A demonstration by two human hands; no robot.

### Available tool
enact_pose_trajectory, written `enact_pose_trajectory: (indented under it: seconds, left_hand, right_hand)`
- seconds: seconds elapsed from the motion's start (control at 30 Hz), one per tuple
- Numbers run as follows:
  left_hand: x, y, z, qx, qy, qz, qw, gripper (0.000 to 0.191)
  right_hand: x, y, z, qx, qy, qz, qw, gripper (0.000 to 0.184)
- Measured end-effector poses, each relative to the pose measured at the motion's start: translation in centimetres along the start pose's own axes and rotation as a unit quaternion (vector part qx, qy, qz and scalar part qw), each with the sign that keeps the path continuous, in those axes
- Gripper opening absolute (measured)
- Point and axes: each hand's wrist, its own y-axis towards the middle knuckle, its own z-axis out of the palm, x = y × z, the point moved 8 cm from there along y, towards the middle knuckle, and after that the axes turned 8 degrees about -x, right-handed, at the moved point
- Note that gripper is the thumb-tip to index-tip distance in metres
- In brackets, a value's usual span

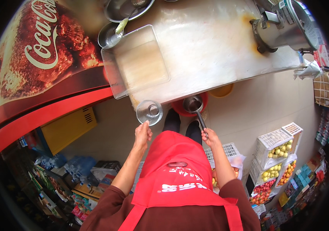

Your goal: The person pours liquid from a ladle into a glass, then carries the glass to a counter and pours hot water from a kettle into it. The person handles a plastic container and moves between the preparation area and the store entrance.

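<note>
My left hand (143, 134) pinches the rim of a clear glass bowl (141, 113), held just off the near left corner of a metal-topped table (207, 49). In my right hand (211, 138) is the dark handle of a small metal saucepan or dipper (192, 104). Its cup hangs over a red plastic basin (179, 108), partly hidden below the table's front edge. What the cup holds, if anything, I cannot tell. A clear plastic tray or lid (141, 62) rests on the table, overhanging its left edge.
Metal bowls (109, 36) and a green-handled skimmer (121, 26) stand far left, beside a red Coca-Cola cooler (51, 86). A steel machine (283, 31) occupies the table's right end. A yellow basin (221, 91) sits beneath the table. Fruit crates (271, 144) stand on the right.
</note>
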Motion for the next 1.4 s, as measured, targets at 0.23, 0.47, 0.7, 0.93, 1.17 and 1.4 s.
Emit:
enact_pose_trajectory:
  seconds: [0.23, 0.47, 0.7, 0.93, 1.17, 1.4]
  left_hand:
    - [-6.3, 0.4, 2.0, 0.006, 0.068, 0.162, 0.984, 0.035]
    - [-14.9, 2.5, 4.4, -0.056, 0.184, 0.310, 0.931, 0.055]
    - [-17.4, 8.5, 7.1, -0.030, 0.142, 0.238, 0.960, 0.057]
    - [-19.1, 6.9, 7.1, 0.053, 0.040, 0.094, 0.993, 0.044]
    - [-17.2, 7.7, 4.7, 0.091, -0.025, 0.161, 0.982, 0.038]
    - [-23.7, 8.6, 7.5, 0.153, -0.120, 0.194, 0.962, 0.050]
  right_hand:
    - [3.2, -18.1, -1.0, 0.007, -0.031, -0.133, 0.991, 0.006]
    - [8.5, -28.2, 4.1, 0.038, -0.064, -0.295, 0.953, 0.043]
    - [11.7, -32.3, 17.0, 0.079, -0.208, -0.450, 0.865, 0.053]
    - [11.3, -34.1, 25.7, 0.001, -0.463, -0.625, 0.629, 0.053]
    - [10.9, -36.0, 26.4, -0.002, -0.453, -0.716, 0.531, 0.053]
    - [12.5, -35.1, 27.2, -0.027, -0.379, -0.708, 0.595, 0.051]
